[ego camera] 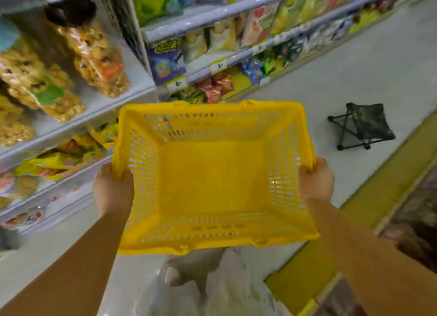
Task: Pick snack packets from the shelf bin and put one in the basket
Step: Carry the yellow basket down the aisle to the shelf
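Observation:
I hold a yellow slotted plastic basket (212, 242) in front of me with both hands, above the floor. My left hand (113, 188) grips its left rim and my right hand (316, 179) grips its right rim. Nothing lies inside the basket. Snack packets (217, 90) in red, green and yellow fill a low shelf just beyond the basket's far edge. More yellow packets (59, 159) lie on a low shelf to the left. The picture is blurred.
Store shelving (212, 15) runs from the left to the upper right, with clear bags of puffed snacks (94, 57) at the left. A small black folding stool (361, 126) stands on the pale floor at the right. A yellow floor strip (369, 197) runs along the right.

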Demonstrator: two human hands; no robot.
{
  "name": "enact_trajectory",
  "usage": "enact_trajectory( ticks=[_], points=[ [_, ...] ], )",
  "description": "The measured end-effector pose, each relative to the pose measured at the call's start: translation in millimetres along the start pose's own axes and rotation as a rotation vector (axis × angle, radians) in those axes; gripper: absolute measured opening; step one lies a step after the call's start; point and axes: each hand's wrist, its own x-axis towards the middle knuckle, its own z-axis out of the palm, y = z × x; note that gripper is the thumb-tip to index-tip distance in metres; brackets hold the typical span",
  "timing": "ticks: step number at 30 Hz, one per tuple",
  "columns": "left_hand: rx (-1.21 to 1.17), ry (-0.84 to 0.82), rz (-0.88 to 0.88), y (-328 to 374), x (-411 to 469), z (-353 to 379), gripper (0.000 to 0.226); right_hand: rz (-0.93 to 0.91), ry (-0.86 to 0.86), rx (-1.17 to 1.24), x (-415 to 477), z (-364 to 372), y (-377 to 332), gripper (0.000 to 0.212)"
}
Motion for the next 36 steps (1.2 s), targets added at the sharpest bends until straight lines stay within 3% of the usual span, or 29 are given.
enact_trajectory(
  ticks=[8,14,17,22,28,36],
  points=[
    [-0.009,-0.114,0.201,181.5,-22.4,91.6,0.022,0.122,0.129,0.111,115.6,-95.1,74.3,0.015],
    [-0.064,-0.195,0.312,300.3,-28.3,156.6,0.007,0.198,0.253,0.182,198.0,-151.8,105.9,0.007],
    [-0.055,-0.222,0.363,359.0,-17.9,192.7,0.018,0.249,0.307,0.202,236.1,-165.3,112.1,0.011],
    [-0.065,-0.306,0.464,454.2,11.3,255.5,0.018,0.329,0.417,0.190,305.7,-178.2,110.0,0.016],
    [-0.067,-0.369,0.593,576.3,47.5,324.0,0.030,0.415,0.520,0.154,380.7,-196.8,97.6,0.010],
    [-0.094,-0.511,0.683,710.2,50.2,420.6,0.011,0.507,0.579,0.182,480.3,-223.2,116.2,0.013]
  ],
)
